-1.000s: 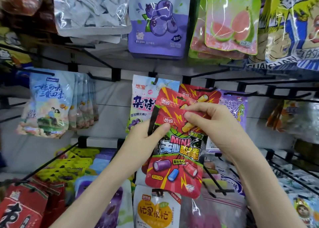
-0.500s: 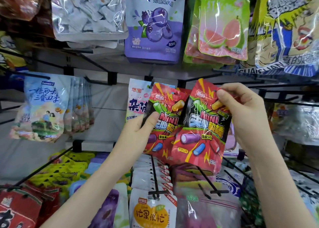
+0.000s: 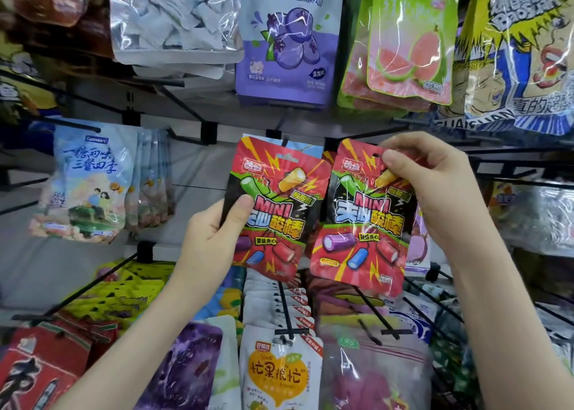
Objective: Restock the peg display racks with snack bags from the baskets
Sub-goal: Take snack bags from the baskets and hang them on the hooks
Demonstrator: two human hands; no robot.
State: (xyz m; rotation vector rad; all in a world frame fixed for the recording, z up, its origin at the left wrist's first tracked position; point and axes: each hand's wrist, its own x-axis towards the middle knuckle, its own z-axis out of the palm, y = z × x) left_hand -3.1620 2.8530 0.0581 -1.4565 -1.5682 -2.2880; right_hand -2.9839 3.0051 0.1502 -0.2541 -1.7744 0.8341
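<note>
Two red snack bags are up in front of the peg rack, one in each hand and side by side, their inner edges touching or just overlapping. The left hand [image 3: 214, 239] grips the left red bag [image 3: 276, 211] by its left edge, with the thumb across the front and the fingers curled behind. The right hand [image 3: 435, 192] pinches the right red bag [image 3: 360, 220] at its top right corner, beside the hang hole. Whether either bag is on a peg cannot be told.

Both bags are glossy foil pouches, flat and rectangular, printed with yellow lightning bolts and small coloured candy sticks.

Behind the left red bag, the top of one pale bag [image 3: 302, 148] shows. One purple-printed bag [image 3: 419, 242] peeks out behind the right red bag.

On the row above hang one clear bag of white wrapped sweets [image 3: 174, 18], one purple blueberry bag [image 3: 289, 43], at least two green guava bags [image 3: 410, 46] and a yellow comic-print bag [image 3: 521, 52]. To the left, a row of several pale blue bags [image 3: 90, 183] hangs on one peg.

Below the hands, thin black wire pegs [image 3: 285, 307] jut forward, loaded with stacked pouches. The front one is a white bag with an orange heart [image 3: 279, 375].
</note>
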